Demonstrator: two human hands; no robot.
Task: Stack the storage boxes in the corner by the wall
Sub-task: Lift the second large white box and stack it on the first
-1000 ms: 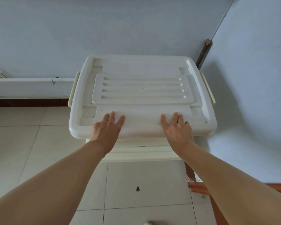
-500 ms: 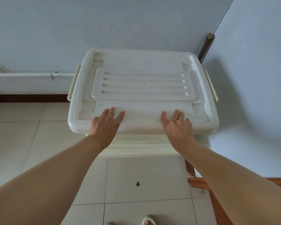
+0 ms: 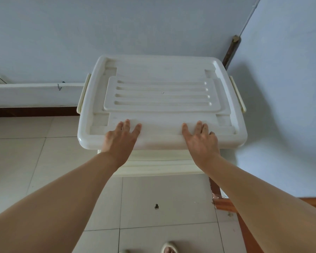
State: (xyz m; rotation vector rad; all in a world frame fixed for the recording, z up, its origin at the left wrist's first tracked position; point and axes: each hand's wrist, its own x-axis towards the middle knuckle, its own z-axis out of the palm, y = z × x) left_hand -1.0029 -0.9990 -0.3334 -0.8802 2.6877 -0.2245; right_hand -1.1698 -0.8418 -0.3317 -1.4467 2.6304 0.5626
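hands (image 3: 161,137) flat on box lid (image 3: 161,92), near edge

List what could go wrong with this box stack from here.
1. Both the left hand and right hand press flat on the near edge of the top box's lid; a hard push could slide it off line with the lower box.
2. The top box overhangs the lower one at the front, so weight there might tip it forward.
3. The wooden stick leans in the corner behind; pushing further may jam against it.
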